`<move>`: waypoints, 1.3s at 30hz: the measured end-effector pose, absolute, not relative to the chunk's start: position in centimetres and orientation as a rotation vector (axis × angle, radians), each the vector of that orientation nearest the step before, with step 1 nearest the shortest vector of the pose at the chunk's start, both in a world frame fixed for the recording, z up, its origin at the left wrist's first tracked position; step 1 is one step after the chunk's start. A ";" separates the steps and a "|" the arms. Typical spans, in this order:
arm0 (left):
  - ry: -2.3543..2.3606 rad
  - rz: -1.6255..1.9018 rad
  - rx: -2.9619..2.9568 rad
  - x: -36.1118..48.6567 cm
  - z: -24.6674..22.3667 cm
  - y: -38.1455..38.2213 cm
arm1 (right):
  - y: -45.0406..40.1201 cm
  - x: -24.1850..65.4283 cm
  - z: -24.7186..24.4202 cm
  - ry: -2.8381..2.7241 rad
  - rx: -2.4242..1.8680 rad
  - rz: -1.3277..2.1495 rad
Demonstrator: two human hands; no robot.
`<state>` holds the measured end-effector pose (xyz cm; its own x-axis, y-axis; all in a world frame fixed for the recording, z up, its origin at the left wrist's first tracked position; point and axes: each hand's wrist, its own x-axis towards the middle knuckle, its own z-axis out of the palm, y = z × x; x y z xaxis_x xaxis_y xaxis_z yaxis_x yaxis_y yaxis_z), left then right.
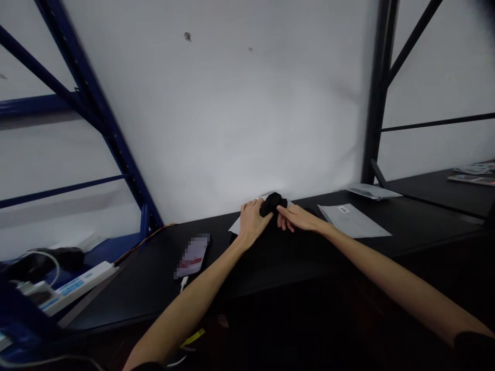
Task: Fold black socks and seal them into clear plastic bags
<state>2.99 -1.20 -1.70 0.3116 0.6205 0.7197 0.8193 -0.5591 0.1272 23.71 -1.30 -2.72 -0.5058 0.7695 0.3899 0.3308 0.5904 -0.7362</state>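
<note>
A small black bundle point(274, 202), soft-looking and bunched up, is between my two hands over the black tabletop point(247, 268). My left hand point(252, 219) grips its left side, with the thumb along the lower edge. On the right, my right hand point(293, 216) pinches its edge between thumb and forefinger, the other fingers curled below. The exact kind of the black thing cannot be made out. Partly hidden behind my hands lies a white sheet or bag point(234, 227).
A phone point(193, 255) with a white charging cable lies to the left. White flat packets point(353, 221) lie on the right. A white power strip point(79, 287) rests at far left. Blue point(112, 134) and black point(377, 98) rack posts flank the white wall.
</note>
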 end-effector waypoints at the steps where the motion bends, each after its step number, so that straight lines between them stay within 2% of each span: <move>1: -1.294 -1.080 -2.329 3.0 -1.7 -1.3 | -1.1 23.5 -3.0 -2.023 -0.868 0.918; 6: -1.116 -0.939 -2.407 3.2 -1.9 -1.5 | -0.5 23.8 -2.7 -1.491 -0.803 1.538; 9: -0.935 -0.813 -2.496 3.2 -2.0 -1.5 | -0.4 24.5 -2.4 -1.286 -0.723 1.749; 16: -0.756 -0.655 -2.685 3.2 -1.6 -1.8 | 0.8 24.2 -3.9 -1.217 -0.791 1.727; 20: -0.737 -0.760 -2.791 3.1 0.2 -2.8 | 1.4 24.7 -3.8 -1.097 -0.873 1.649; 23: -0.901 -0.932 -2.825 2.2 1.8 -3.2 | 1.5 25.4 -3.1 -0.972 -0.861 1.627; 25: -1.093 -0.888 -2.817 0.9 2.5 -2.8 | 1.3 25.8 -2.5 -0.901 -0.837 1.633; 28: -1.410 -0.474 -2.791 -1.8 2.7 -1.1 | 0.9 26.1 -2.0 -0.846 -0.819 1.671; 31: -1.736 0.178 -2.844 -4.5 2.1 1.2 | 0.4 25.9 -1.8 -0.858 -0.843 1.729; 33: -1.854 0.377 -2.906 -5.7 1.6 2.3 | 0.0 25.7 -1.8 -0.872 -0.858 1.760; 39: -1.968 0.228 -3.131 -6.4 1.2 3.5 | -0.4 25.5 -2.1 -1.003 -0.792 1.912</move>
<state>-6.38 3.54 1.19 0.4725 0.7955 -0.3794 0.8611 -0.3250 0.3909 25.51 -0.43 -2.06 -0.4687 0.8702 -0.1521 -0.3698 -0.3496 -0.8608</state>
